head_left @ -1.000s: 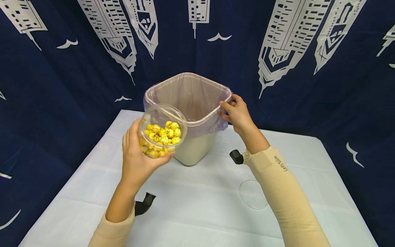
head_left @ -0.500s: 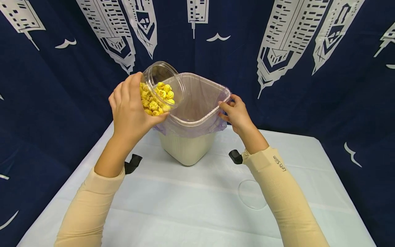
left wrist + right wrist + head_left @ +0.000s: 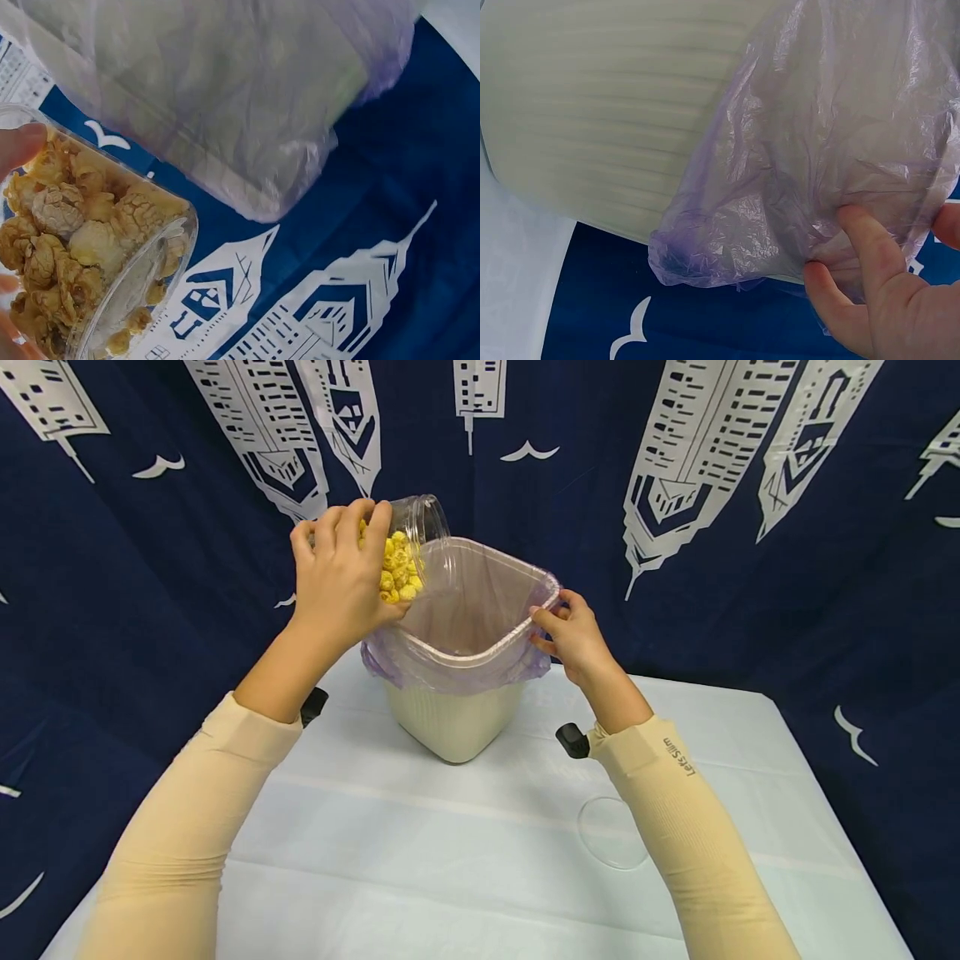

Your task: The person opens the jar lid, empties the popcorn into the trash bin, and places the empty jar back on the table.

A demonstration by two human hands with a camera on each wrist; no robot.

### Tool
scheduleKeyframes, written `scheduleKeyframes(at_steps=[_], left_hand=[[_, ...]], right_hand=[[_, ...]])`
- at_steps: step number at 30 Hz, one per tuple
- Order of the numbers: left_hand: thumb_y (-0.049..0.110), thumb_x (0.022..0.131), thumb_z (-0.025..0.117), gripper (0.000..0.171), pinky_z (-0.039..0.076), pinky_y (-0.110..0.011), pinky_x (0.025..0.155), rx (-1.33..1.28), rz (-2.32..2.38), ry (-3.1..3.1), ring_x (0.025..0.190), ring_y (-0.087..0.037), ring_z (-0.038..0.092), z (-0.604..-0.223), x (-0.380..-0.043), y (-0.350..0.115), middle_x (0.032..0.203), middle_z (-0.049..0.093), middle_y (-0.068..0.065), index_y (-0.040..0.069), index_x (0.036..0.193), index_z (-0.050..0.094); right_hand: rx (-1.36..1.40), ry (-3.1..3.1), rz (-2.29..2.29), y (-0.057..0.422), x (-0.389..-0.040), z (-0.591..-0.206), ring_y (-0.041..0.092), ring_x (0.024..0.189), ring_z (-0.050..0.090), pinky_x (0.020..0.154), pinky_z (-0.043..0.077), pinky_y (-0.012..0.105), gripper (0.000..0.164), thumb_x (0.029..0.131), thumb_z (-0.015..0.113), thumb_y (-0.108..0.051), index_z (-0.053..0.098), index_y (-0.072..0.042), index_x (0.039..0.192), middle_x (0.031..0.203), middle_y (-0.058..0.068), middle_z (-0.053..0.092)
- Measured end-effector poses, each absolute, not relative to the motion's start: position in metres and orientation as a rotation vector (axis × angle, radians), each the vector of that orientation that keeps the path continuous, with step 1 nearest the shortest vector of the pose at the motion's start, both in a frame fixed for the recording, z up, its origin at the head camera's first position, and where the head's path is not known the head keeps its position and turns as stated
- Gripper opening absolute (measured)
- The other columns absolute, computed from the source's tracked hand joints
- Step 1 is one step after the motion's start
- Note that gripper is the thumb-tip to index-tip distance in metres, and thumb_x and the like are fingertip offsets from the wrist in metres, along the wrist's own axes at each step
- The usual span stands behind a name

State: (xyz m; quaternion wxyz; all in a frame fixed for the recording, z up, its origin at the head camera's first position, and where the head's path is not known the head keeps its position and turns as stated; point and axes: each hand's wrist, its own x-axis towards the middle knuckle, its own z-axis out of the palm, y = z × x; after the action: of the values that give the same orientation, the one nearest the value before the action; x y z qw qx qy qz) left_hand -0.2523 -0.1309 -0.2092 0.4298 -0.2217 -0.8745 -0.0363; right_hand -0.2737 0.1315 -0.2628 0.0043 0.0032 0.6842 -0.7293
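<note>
My left hand (image 3: 341, 568) grips a clear plastic tub (image 3: 429, 518) over the left part of the trash can's mouth. The tub lies tipped on its side, its opening toward the right. Yellow popcorn (image 3: 399, 572) fills its lower side; the left wrist view shows the popcorn (image 3: 67, 240) close up behind the clear wall. The cream trash can (image 3: 457, 718) is lined with a thin purple bag (image 3: 480, 677) folded over its rim. At the rim's right corner my right hand (image 3: 573, 639) holds the edge, thumb inside and fingers outside against the bag (image 3: 780, 172).
A clear round lid (image 3: 611, 833) lies on the white-covered table (image 3: 450, 852), left of the right forearm. Behind the table hangs a dark blue curtain (image 3: 540, 518) with white building prints.
My left hand has lifted the tub from in front of the trash can up over its left rim and tipped it sideways to the right. The right hand has stayed at the rim.
</note>
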Motion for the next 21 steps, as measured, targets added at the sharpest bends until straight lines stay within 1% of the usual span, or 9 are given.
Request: scheduleKeyframes(at_steps=[4,9,13,18,21], left_hand=[[0.032,0.055,0.080,0.089,0.023,-0.052,0.086,-0.596,0.017,-2.172,0.110,-0.036,0.034,-0.204,-0.262,-0.130,0.123,0.040,-0.019,0.004,0.127,0.035],[0.028,0.056,0.079,0.086,0.023,-0.053,0.087,-0.643,0.117,-2.174,0.110,-0.037,0.034,-0.201,-0.271,-0.131,0.123,0.040,-0.020,0.003,0.127,0.037],[0.026,0.056,0.080,0.087,0.021,-0.054,0.089,-0.682,0.178,-2.206,0.111,-0.038,0.032,-0.201,-0.275,-0.133,0.125,0.038,-0.022,0.003,0.128,0.036],[0.024,0.054,0.083,0.090,0.021,-0.056,0.088,-0.728,0.297,-2.192,0.112,-0.038,0.032,-0.203,-0.280,-0.134,0.124,0.038,-0.022,0.003,0.128,0.036],[0.016,0.058,0.077,0.078,0.022,-0.057,0.089,-0.757,0.369,-2.108,0.110,-0.038,0.035,-0.204,-0.284,-0.134,0.121,0.041,-0.022,0.002,0.125,0.039]], right_hand=[[0.009,2.141,-2.286,0.131,-0.274,-0.263,0.027,0.114,0.042,0.088,0.041,0.039,0.067,0.089,0.052,-0.004,0.010,-0.004,0.141,0.129,0.020,0.036],[0.008,2.145,-2.283,0.131,-0.275,-0.264,0.027,0.114,0.042,0.088,0.041,0.039,0.066,0.089,0.052,-0.004,0.011,-0.004,0.141,0.128,0.020,0.036],[0.004,2.153,-2.274,0.131,-0.275,-0.264,0.027,0.114,0.042,0.088,0.041,0.039,0.066,0.089,0.052,-0.005,0.011,-0.004,0.141,0.128,0.020,0.037],[-0.003,2.159,-2.266,0.131,-0.275,-0.263,0.028,0.115,0.042,0.088,0.041,0.040,0.064,0.089,0.051,-0.004,0.012,-0.004,0.140,0.127,0.020,0.037],[-0.006,2.156,-2.268,0.131,-0.275,-0.263,0.029,0.115,0.042,0.088,0.041,0.040,0.063,0.089,0.050,-0.004,0.013,-0.003,0.140,0.127,0.020,0.038]])
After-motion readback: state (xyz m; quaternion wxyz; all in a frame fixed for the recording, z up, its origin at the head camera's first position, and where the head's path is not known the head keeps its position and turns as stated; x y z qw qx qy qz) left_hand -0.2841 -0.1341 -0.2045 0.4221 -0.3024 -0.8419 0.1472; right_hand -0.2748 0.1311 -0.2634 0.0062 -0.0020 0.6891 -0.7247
